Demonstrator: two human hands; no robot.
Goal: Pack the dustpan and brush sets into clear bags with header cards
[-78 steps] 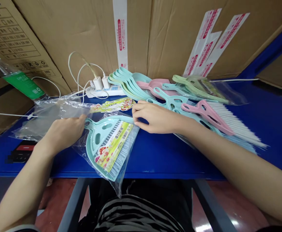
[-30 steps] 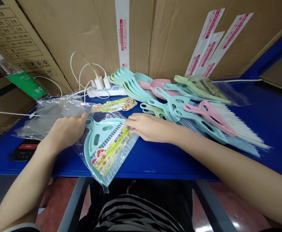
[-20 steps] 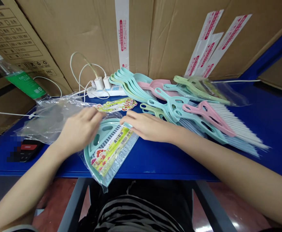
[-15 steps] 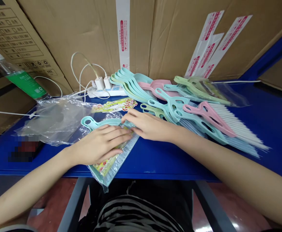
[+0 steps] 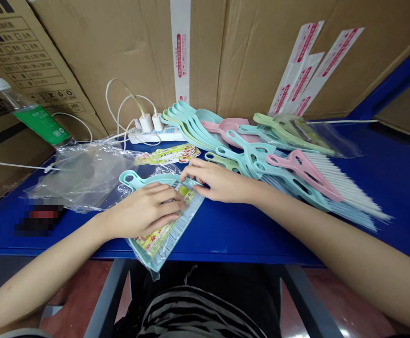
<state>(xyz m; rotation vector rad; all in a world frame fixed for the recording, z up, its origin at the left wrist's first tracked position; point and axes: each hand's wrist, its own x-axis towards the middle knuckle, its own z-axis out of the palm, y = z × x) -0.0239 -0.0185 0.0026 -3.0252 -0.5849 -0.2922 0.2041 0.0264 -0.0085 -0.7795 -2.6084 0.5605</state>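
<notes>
With the bagged dustpan set as the clock's center, the blue counter (image 5: pixel 240 234) carries the following: one bottle (image 5: pixel 39 122) with a green label, tilted, at 10 o'clock; clear bags (image 5: pixel 85 176), too overlapped to count, also at 10, nearer in; printed cards (image 5: pixel 177 152), several fanned in one pile, at 12; and beyond them one white power strip (image 5: pixel 170 131) with two white chargers (image 5: pixel 146 123) easily counted. At 1 o'clock lie at least five nested dustpans (image 5: pixel 187 124), light blue and green, with one pink dustpan (image 5: pixel 231 126) beside them. At 2 o'clock is a green dustpan (image 5: pixel 292 134) in clear film. Between 2 and 3 sit the loose brushes: one pink brush (image 5: pixel 307 171), at least three light blue brushes (image 5: pixel 292 180), and at least one green brush (image 5: pixel 226 162).

The bagged dustpan set (image 5: pixel 171 237) lies near the counter's front edge, a corner of its film hanging over. It is light blue, its looped handle pointing to 10, pale bristles fringing the side toward 4, and a yellow-green card with red flowers partly showing.

The left hand (image 5: pixel 152 209) rests palm down across it, fingers loosely spread. The right hand (image 5: pixel 210 179) has bent fingers at its 1 o'clock edge; whether they pinch the film, I cannot tell.
</notes>
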